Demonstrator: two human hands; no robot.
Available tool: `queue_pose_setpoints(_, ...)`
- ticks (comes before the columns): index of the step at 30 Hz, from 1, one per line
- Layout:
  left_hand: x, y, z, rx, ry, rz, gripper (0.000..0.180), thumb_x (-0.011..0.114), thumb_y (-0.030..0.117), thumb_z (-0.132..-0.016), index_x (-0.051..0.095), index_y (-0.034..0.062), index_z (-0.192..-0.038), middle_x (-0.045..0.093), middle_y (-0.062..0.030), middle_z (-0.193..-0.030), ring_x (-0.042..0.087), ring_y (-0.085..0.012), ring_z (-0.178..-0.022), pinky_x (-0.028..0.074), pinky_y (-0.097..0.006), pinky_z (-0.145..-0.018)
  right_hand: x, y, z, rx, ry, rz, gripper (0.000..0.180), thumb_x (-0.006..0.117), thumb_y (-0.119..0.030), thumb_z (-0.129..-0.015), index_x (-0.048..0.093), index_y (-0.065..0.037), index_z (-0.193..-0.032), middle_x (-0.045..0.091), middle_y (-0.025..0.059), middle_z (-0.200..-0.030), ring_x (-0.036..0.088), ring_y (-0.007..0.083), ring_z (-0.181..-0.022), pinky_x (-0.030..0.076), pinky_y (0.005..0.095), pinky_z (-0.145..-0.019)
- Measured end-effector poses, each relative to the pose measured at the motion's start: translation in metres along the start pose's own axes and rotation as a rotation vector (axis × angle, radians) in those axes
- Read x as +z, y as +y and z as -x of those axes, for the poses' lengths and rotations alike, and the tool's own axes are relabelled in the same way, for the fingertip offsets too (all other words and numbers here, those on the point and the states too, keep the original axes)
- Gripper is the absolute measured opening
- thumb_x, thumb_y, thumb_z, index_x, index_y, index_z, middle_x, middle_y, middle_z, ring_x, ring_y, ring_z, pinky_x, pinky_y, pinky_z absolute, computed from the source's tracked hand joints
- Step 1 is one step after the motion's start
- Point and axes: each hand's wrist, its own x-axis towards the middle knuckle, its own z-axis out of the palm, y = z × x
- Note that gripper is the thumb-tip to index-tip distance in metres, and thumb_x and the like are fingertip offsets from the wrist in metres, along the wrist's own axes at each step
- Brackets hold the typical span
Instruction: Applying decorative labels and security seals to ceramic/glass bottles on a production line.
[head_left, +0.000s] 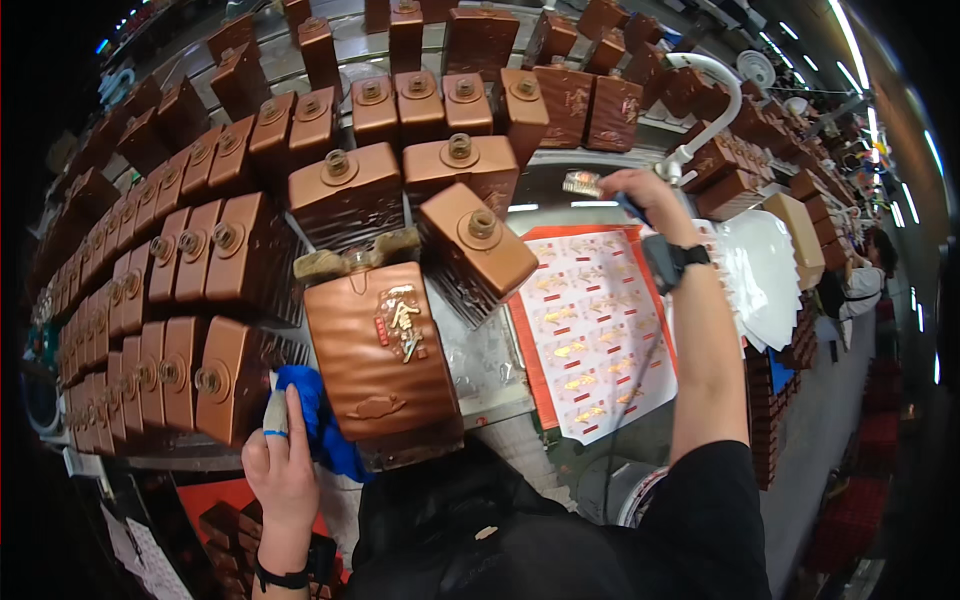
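Note:
A copper-brown bottle (375, 350) with gold raised characters and a small red mark lies tilted before me, its neck on a worn wooden rest (400, 245). By its lower left side my left hand (280, 470) is closed round a bunched blue cloth (335, 440), a finger stretched along it; a pale cover with a blue band sits on one finger. My right hand (648, 200) reaches to the far right and pinches a small gold, white and red decal (582, 183) at its fingertips. Some fingers are hidden behind the hand.
Rows of copper-brown bottles (230, 240) stand left and behind. A decal sheet (600, 340) lies on an orange-red sheet to the right, beside white sheets (755, 270). A pale curved pipe (735, 100) rises behind my right hand. Another person (865, 280) is at far right.

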Motion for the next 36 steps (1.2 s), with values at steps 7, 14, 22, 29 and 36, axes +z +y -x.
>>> queue_pose_setpoints(7,-0.008,0.009,-0.015,-0.147,-0.232,0.589,0.059,0.057,-0.009,-0.083,0.055,0.0011,-0.141,0.054,-0.0183,-0.14,0.055,-0.0389,-0.125,0.05,-0.044,-0.098,0.003,0.045,-0.025,0.22,0.281,1.084,0.035,0.079,-0.034,-0.074,0.076,-0.001,-0.086,0.07,0.0218,-0.078,0.071,0.0356,-0.076,0.055,0.0424,-0.071)
queue_pose_setpoints(14,-0.011,-0.008,-0.016,-0.229,-0.066,1.122,0.05,0.053,-0.003,-0.095,0.05,-0.0028,-0.144,0.053,-0.0237,-0.14,0.062,-0.0338,-0.118,0.052,-0.039,-0.098,0.022,-0.082,0.092,-0.102,0.474,0.845,0.033,0.071,-0.041,-0.085,0.078,-0.01,-0.094,0.074,0.0138,-0.081,0.073,0.0313,-0.079,0.055,0.0402,-0.072)
queue_pose_setpoints(22,0.016,0.012,-0.018,-0.335,-0.141,1.601,0.058,0.05,0.013,-0.105,0.028,-0.0073,-0.154,0.047,-0.0277,-0.143,0.053,-0.0367,-0.131,0.046,-0.042,-0.108,0.138,-0.196,0.252,-0.405,0.205,0.367,0.009,0.07,-0.004,-0.09,0.074,0.002,-0.096,0.072,0.0033,-0.084,0.062,0.0066,-0.071,0.046,0.0212,-0.063)
queue_pose_setpoints(29,0.042,0.023,-0.023,-0.476,-0.152,1.914,0.053,0.04,0.028,-0.112,0.037,-0.0078,-0.15,0.052,-0.024,-0.141,0.052,-0.0313,-0.132,0.039,-0.036,-0.111,0.23,-0.214,0.272,-0.423,-0.256,0.034,0.009,0.07,-0.002,-0.092,0.073,0.002,-0.099,0.073,0.0042,-0.088,0.066,0.0069,-0.075,0.049,0.0206,-0.066)
queue_pose_setpoints(36,0.042,0.025,-0.019,-0.426,-0.175,2.003,0.061,0.045,0.031,-0.11,0.029,-0.0086,-0.153,0.049,-0.0238,-0.139,0.054,-0.0299,-0.129,0.04,-0.037,-0.11,0.264,-0.169,0.261,-0.043,-0.365,-0.306,0.014,0.07,-0.008,-0.096,0.071,0.001,-0.107,0.073,0.0017,-0.088,0.061,0.0009,-0.074,0.046,0.0179,-0.066)
